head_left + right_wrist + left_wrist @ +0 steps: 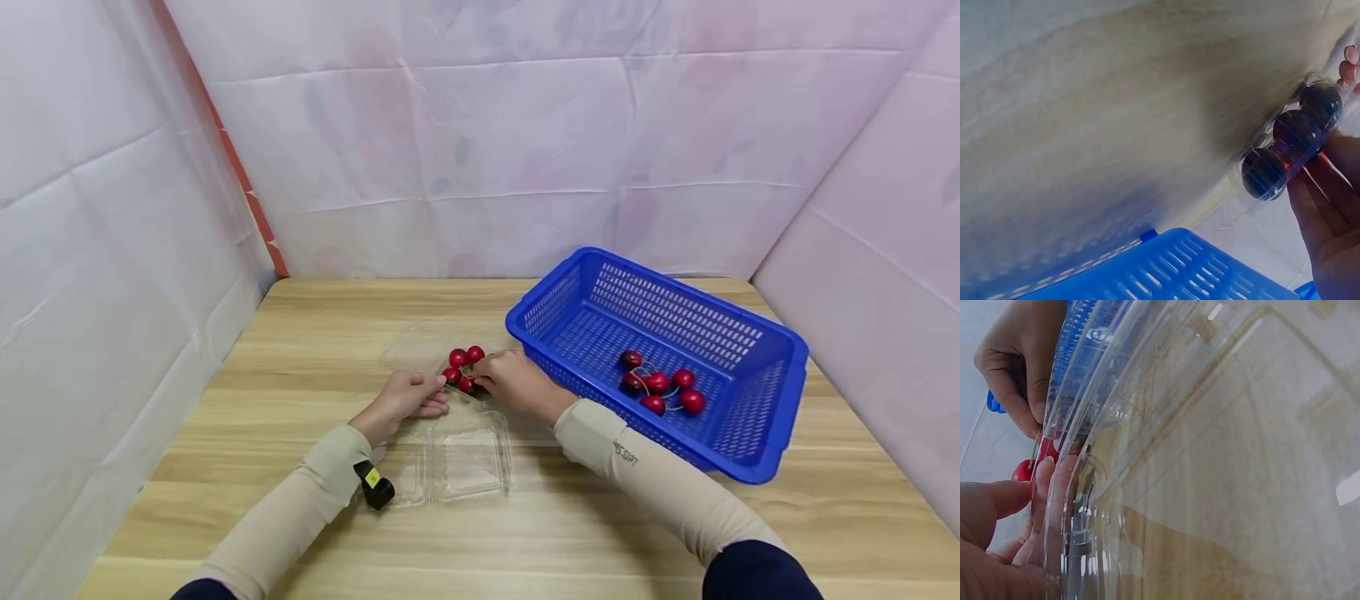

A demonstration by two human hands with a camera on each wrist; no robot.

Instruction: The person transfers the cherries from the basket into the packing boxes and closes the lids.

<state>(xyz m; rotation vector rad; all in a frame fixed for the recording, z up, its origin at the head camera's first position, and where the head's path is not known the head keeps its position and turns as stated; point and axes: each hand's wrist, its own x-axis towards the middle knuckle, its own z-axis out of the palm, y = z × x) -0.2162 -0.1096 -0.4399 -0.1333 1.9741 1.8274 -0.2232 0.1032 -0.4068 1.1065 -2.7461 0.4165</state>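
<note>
Several red cherries [458, 358] sit together in a clear plastic clamshell box [420, 343] in the middle of the table. At its near left edge, my left hand [405, 400] grips the box wall, with the thumb tip close against a cherry. My right hand [517, 379] reaches in from the right and pinches a cherry, its fingertips partly hidden. A green stem [1034, 453] shows under those fingers in the left wrist view. From the right wrist view, dark-looking cherries [1263, 174] press along the box side beside the right fingers [1316, 209].
A blue perforated basket [783, 400] stands on the right, holding several loose cherries [657, 382] with stems. Nearer me, a second open clear clamshell box [468, 462] lies under the left forearm. White cloth walls [525, 133] enclose the wooden table [300, 350].
</note>
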